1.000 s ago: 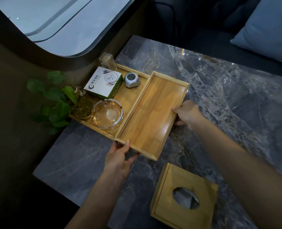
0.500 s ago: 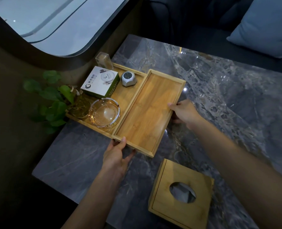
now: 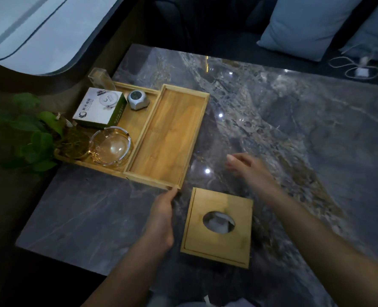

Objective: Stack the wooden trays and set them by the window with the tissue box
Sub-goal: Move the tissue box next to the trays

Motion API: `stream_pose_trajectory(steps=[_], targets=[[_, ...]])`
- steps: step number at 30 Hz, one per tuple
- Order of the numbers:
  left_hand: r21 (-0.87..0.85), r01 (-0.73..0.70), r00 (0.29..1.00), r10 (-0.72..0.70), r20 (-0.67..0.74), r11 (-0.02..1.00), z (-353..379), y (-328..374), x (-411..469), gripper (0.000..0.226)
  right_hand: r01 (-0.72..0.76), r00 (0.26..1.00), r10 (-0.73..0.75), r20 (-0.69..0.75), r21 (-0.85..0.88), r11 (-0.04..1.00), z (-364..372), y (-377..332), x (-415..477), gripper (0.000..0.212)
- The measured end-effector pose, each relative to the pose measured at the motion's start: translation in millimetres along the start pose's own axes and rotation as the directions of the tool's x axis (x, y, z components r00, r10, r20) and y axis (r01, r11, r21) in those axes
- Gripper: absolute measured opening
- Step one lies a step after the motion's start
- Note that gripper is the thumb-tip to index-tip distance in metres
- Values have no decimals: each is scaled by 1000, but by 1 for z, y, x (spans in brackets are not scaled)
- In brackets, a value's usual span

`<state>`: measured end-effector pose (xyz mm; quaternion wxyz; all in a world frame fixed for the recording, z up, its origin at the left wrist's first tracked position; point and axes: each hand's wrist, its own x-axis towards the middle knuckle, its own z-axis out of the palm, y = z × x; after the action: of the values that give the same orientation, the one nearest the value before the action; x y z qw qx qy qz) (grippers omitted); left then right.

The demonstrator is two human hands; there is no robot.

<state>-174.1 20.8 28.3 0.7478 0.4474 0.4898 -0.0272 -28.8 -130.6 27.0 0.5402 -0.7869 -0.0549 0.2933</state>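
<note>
Since a second ago your right hand (image 3: 247,167) has let go of the far long edge of the empty wooden tray (image 3: 168,138) and pulled back over the table (image 3: 294,120); it now hovers blurred, fingers loosely spread, holding nothing, well clear of the tray. Your left hand (image 3: 162,216) has slid from the near left corner to the near right corner of that tray, fingertips touching its rim, fingers extended rather than clamped around anything. The empty tray lies flat on the table, its long side pressed against the second wooden tray (image 3: 137,107), which sits closer to the window (image 3: 28,29); the two are side by side, not stacked. That second tray carries a white and green box (image 3: 99,107), a small grey gadget (image 3: 138,100), a glass ashtray (image 3: 110,145), a clear holder (image 3: 100,77) at the far corner and a glass vessel with a leafy plant (image 3: 39,138) at its near left end. The wooden tissue box (image 3: 217,227) stands on the table just beside your left hand, near the empty tray's near right corner and apart from it.
</note>
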Motion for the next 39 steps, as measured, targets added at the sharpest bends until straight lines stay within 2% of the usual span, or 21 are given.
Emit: stream_pose_trajectory(steps=[4,6,8,11,13,16,19,22,26,28,31,33,35,36,37,39], targets=[[198,-94,992,74,103,976,3,-23,-17,48,-78,995,88,-48,194,978,2,32,-46,74],[234,-118,983,80,167,965,2,-29,-23,52,-98,993,112,-31,305,947,8,45,-65,84],[223,-117,971,64,232,968,0,-35,-28,57,-124,990,141,-13,398,909,17,56,-80,87],[224,-154,941,74,330,962,-1,-39,-35,65,-111,989,142,-32,473,874,36,64,-99,75],[236,-169,932,77,355,957,-4,-38,-38,66,-78,989,133,-67,525,847,47,63,-106,68],[250,-151,934,55,353,956,-19,-35,-38,63,-87,985,157,-68,587,805,60,58,-115,74],[218,-119,929,31,368,969,-47,-33,-35,55,-76,989,135,-68,549,832,81,49,-123,70],[177,-104,933,34,360,979,-76,-28,-35,51,-130,988,155,-11,482,867,107,41,-123,68],[223,-144,963,84,257,964,-105,-17,-34,49,-226,974,208,91,319,920,136,33,-114,72],[191,-177,969,137,205,965,-116,-10,-31,44,-236,969,213,125,216,947,150,26,-108,75],[219,-212,975,222,-25,953,-126,-1,-26,36,-288,943,276,187,39,957,166,10,-98,83],[283,-173,945,240,-223,944,-132,0,-27,54,-307,917,300,263,-14,952,170,0,-97,91],[142,-142,934,180,-307,980,-142,-7,-33,77,-252,905,240,351,-13,968,170,-5,-104,91],[20,-138,948,138,-288,990,-147,-11,-39,83,-196,903,181,389,0,981,170,-5,-108,89],[-86,-118,965,94,-244,989,-152,-16,-44,84,-147,899,131,417,7,989,170,-5,-112,88],[-186,-73,990,48,-136,980,-158,-24,-50,73,-86,884,88,460,-26,996,173,-4,-116,89]])
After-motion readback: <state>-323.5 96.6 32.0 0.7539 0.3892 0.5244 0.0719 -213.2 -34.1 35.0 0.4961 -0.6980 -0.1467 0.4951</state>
